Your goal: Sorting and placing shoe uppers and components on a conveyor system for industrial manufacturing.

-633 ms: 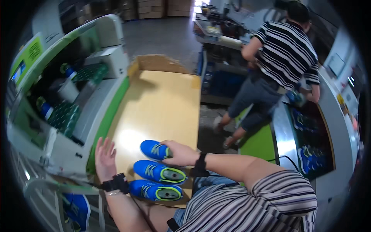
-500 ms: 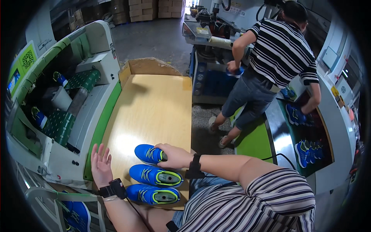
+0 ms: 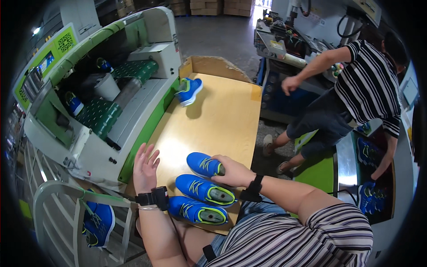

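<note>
My right hand point(image 3: 233, 172) is closed over the heel of a blue sneaker point(image 3: 202, 163) with yellow-green lining and laces, which lies on the wooden tabletop point(image 3: 209, 120). Just below it rest a second blue sneaker point(image 3: 193, 186) and a third sneaker point(image 3: 187, 208), side by side with toes to the left. Palm up and fingers apart, my left hand point(image 3: 146, 167) is raised at the table's left edge and holds nothing. Beyond, another blue sneaker point(image 3: 192, 92) with a white sole is tilted over the table's far left part, seemingly in the air, its shadow on the wood beside it.
On the left stands a machine with a green belt point(image 3: 100, 118) carrying sneakers. A cardboard edge point(image 3: 213, 64) rises behind the table. A co-worker in a striped shirt point(image 3: 367, 80) stands at right beside a rack of sneakers point(image 3: 371, 198). A metal rail point(image 3: 58, 189) is at lower left.
My view has turned so the scene sits further right. The co-worker's left hand has let go of a blue item, and a sneaker now appears over the table's far part. My hands keep their pose.
</note>
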